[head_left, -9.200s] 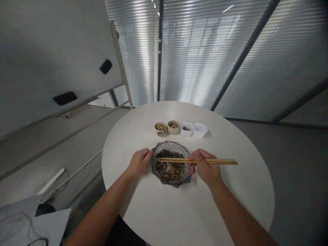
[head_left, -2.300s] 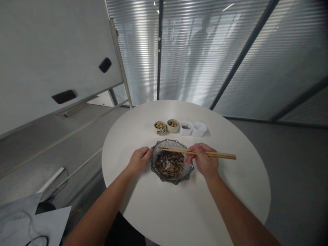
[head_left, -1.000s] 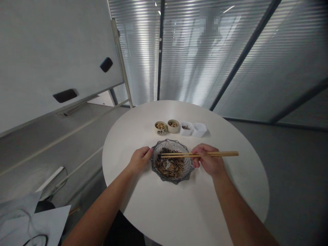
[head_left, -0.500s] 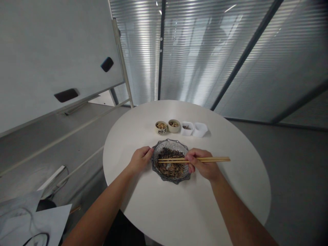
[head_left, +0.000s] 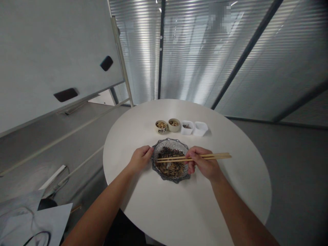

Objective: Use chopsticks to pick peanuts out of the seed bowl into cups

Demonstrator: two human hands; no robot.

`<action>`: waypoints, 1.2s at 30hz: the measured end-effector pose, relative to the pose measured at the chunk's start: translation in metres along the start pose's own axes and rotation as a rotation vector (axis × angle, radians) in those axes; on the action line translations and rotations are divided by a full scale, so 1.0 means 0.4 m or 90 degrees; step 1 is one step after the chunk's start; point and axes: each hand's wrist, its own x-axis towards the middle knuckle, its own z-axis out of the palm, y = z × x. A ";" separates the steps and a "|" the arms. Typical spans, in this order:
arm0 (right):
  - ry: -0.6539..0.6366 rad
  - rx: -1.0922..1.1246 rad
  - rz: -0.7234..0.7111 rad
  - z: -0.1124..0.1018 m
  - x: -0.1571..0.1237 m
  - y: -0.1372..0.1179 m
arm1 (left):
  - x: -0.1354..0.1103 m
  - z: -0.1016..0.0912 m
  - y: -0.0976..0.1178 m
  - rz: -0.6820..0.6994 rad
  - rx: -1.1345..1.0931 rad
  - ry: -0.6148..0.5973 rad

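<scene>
A scalloped glass bowl [head_left: 171, 178] stands on the round white table, holding many small dark and brown seed-like pieces [head_left: 175, 167]. My left hand [head_left: 140, 158] grips the bowl's left rim, thumb on the edge. Held in my right hand [head_left: 202, 162] is a pair of wooden chopsticks [head_left: 176, 159], lying nearly level across the bowl. Their tips are over the left part of the contents; whether they pinch a piece is too small to tell.
Beyond the bowl stand two small round cups [head_left: 161, 131] [head_left: 174, 127] of pale nut-like pieces, a white square dish [head_left: 187, 132] with a few dark pieces, and another white dish [head_left: 200, 129]. A whiteboard [head_left: 56, 44] is at left, a glass partition [head_left: 194, 61] behind the white table [head_left: 179, 212].
The chopsticks have tilted slightly, their back ends a little higher and their tips shifted slightly left. My left hand stays on the bowl's rim.
</scene>
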 end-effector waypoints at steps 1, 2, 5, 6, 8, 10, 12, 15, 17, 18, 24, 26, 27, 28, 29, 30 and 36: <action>-0.001 0.002 0.005 0.003 0.001 0.001 | 0.000 0.000 0.000 0.002 0.001 0.001; -0.001 0.004 0.008 0.005 0.001 0.001 | 0.000 0.000 0.000 0.005 0.003 0.003; 0.002 0.010 0.014 0.007 0.002 0.002 | 0.001 0.002 -0.002 0.005 0.002 0.006; 0.005 0.012 0.015 0.007 0.002 0.001 | 0.001 0.002 -0.003 0.003 0.001 0.005; 0.005 0.014 0.019 0.007 0.002 -0.001 | 0.002 0.003 -0.005 0.003 0.000 0.003; 0.003 0.010 0.025 0.008 0.001 -0.004 | 0.002 0.003 -0.006 0.005 -0.001 0.001; 0.000 0.009 0.031 0.008 0.001 -0.006 | 0.002 0.002 -0.005 0.006 0.000 0.000; -0.003 0.011 0.038 0.006 0.000 -0.006 | 0.002 0.000 -0.004 0.007 0.002 -0.001; -0.007 0.014 0.046 0.003 0.000 -0.005 | 0.002 0.000 -0.004 0.011 0.003 -0.004; -0.008 0.015 0.049 0.001 0.000 -0.004 | 0.001 0.000 -0.005 0.011 0.003 -0.003; 0.002 0.010 0.064 -0.014 0.000 0.001 | 0.002 0.001 -0.009 0.003 0.000 -0.002; 0.003 0.007 0.069 -0.015 0.000 0.001 | 0.002 0.000 -0.008 0.005 0.000 -0.003; 0.002 0.005 0.069 -0.014 0.000 0.001 | 0.002 0.000 -0.007 0.007 0.001 -0.003; 0.001 0.003 0.068 -0.013 0.000 0.001 | 0.002 -0.001 -0.006 0.008 0.000 -0.002; 0.001 0.000 0.066 -0.011 -0.001 0.000 | 0.002 -0.001 -0.005 0.008 0.000 -0.001; 0.004 -0.004 0.064 -0.009 -0.001 0.000 | 0.002 -0.001 -0.004 0.008 -0.002 0.001; 0.024 0.007 0.085 -0.001 -0.001 0.000 | 0.001 0.000 -0.002 0.007 -0.007 0.003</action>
